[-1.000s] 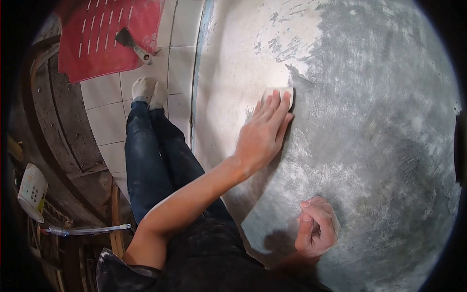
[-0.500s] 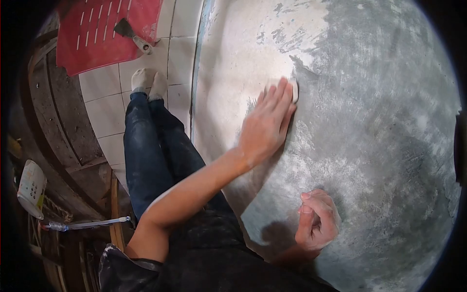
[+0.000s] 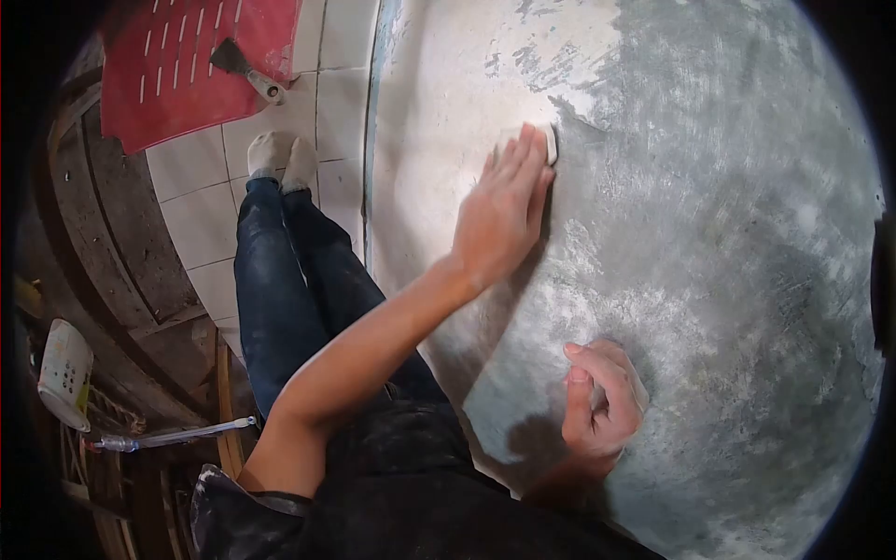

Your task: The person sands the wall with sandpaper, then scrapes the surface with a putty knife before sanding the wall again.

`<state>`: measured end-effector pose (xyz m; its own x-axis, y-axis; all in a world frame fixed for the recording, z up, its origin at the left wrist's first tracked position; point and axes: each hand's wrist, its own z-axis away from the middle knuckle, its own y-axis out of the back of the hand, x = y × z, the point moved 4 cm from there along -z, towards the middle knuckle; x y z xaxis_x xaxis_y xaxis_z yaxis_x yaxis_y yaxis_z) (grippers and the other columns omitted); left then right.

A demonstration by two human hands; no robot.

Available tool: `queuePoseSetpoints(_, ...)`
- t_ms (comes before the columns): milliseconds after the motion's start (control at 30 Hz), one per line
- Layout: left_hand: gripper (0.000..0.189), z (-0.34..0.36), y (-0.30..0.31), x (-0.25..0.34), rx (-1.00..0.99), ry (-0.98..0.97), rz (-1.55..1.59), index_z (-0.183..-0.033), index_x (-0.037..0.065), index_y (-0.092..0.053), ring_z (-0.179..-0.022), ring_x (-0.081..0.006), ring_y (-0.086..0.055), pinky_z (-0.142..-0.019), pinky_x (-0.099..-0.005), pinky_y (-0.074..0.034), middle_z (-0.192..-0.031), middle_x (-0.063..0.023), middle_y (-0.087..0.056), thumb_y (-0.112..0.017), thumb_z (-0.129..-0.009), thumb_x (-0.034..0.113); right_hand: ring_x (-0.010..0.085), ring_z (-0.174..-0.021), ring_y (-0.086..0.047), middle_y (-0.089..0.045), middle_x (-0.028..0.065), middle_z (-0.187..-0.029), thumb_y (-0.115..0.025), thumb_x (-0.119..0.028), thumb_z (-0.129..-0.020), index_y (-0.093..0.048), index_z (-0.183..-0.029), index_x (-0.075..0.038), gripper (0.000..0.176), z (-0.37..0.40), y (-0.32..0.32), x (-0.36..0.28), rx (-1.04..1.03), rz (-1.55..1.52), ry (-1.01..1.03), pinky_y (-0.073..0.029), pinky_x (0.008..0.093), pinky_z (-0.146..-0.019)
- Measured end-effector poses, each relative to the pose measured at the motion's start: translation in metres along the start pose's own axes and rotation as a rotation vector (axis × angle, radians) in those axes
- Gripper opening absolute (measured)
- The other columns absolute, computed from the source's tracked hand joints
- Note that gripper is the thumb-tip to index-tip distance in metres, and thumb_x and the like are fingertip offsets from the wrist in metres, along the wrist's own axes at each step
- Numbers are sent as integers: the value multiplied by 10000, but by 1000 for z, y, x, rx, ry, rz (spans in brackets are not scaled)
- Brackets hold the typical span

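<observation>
My left hand [image 3: 499, 205] presses palm down on the mottled wall surface [image 3: 709, 243], its fingers stretched together over a small pale block [image 3: 551, 145]. Only the block's right edge shows beyond the fingertips; the rest is hidden under them. Lower on the grey part, my right hand [image 3: 602, 401] is closed, with thumb and fingers curled in. A pale edge shows behind its knuckles, too little to tell what it is. The surface is cream on the left and grey on the right.
A red slotted plastic piece [image 3: 187, 84] lies on the white tiles [image 3: 191, 224], with a putty knife [image 3: 247, 70] on it. My legs [image 3: 289, 271] stretch along the wall. At the left are a white perforated container [image 3: 65, 373], a clear tube [image 3: 182, 434] and wooden beams [image 3: 229, 401].
My left hand has moved up and slightly left over the surface with the block. My right hand sits a little higher, still closed. The view has shifted slightly.
</observation>
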<state>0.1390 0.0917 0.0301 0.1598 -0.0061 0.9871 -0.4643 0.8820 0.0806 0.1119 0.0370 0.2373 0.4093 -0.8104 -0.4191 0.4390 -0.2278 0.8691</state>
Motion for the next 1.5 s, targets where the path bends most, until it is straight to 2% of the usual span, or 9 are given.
queuePoseSetpoints(233,420,14,9,-3,-87,36,84,-1398,26,-476,-1282,-413,-474,-994,-401,-487,-1391,-254,-494,-523,-1000,151,148,-682,-577,-645,89,-798,-552,53,-876,-679,-954,25,152,-6,-68,27,-250,-312,-327,-470,274,-647)
queuePoseSetpoints(433,422,17,46,-30,-416,189,48,-1417,69,-489,-1377,-321,-428,-1164,-589,-169,-1392,-162,-547,-452,-1040,254,103,-689,-563,-639,39,-776,-584,-139,-891,-653,-889,7,161,52,-253,128,-598,-1094,-772,-461,274,-633)
queuePoseSetpoints(500,416,11,50,-28,-410,123,-34,-1414,67,-491,-1376,-317,-430,-1170,-580,-162,-1392,-160,-548,-460,-1036,240,104,-682,-559,-632,32,-753,-584,-169,-908,-653,-911,-8,175,79,-300,139,-395,-936,-953,-463,290,-629)
queuePoseSetpoints(767,427,10,8,-7,-68,-48,87,-1392,16,-483,-1297,-354,-507,-1146,-509,-301,-1414,-188,-514,-544,-992,157,223,-822,-633,-682,87,-891,-547,-284,-986,-645,-1087,-19,300,83,-430,151,-616,-528,-614,-508,361,-806)
queuePoseSetpoints(1033,451,29,9,6,-145,-14,194,-1415,-2,-449,-1342,-380,-422,-1077,-399,-421,-1421,-251,-466,-541,-977,55,97,-749,-599,-644,37,-874,-542,-317,-1010,-619,-1146,-20,335,-64,-351,54,-239,-1259,-617,-485,230,-708)
queuePoseSetpoints(1200,421,-5,2,-4,-32,7,148,-1367,-51,-475,-1320,-399,-450,-1063,-407,-446,-1404,-278,-470,-550,-972,75,85,-693,-590,-645,42,-811,-552,-310,-997,-634,-1086,-24,310,-21,-402,99,-246,-1108,-655,-489,236,-643)
queuePoseSetpoints(1333,431,31,5,8,-81,-69,105,-1369,-60,-465,-1326,-401,-456,-1084,-426,-431,-1401,-273,-484,-553,-973,86,232,-711,-658,-679,113,-805,-570,-261,-958,-648,-1016,-29,251,51,-437,137,-336,-433,-488,-522,353,-697)
queuePoseSetpoints(1433,425,22,5,5,-85,-85,53,-1363,-71,-459,-1323,-407,-459,-1104,-451,-399,-1394,-273,-493,-532,-990,120,290,-773,-678,-684,149,-840,-573,-230,-940,-649,-1032,-21,241,83,-433,140,-466,-382,-516,-526,380,-746)
queuePoseSetpoints(1500,423,-9,-1,-4,-25,-77,17,-1351,-83,-465,-1316,-411,-466,-1107,-457,-391,-1389,-281,-494,-520,-999,144,174,-707,-622,-668,82,-797,-591,-245,-949,-642,-1047,-23,247,82,-409,130,-541,-531,-624,-490,319,-657)
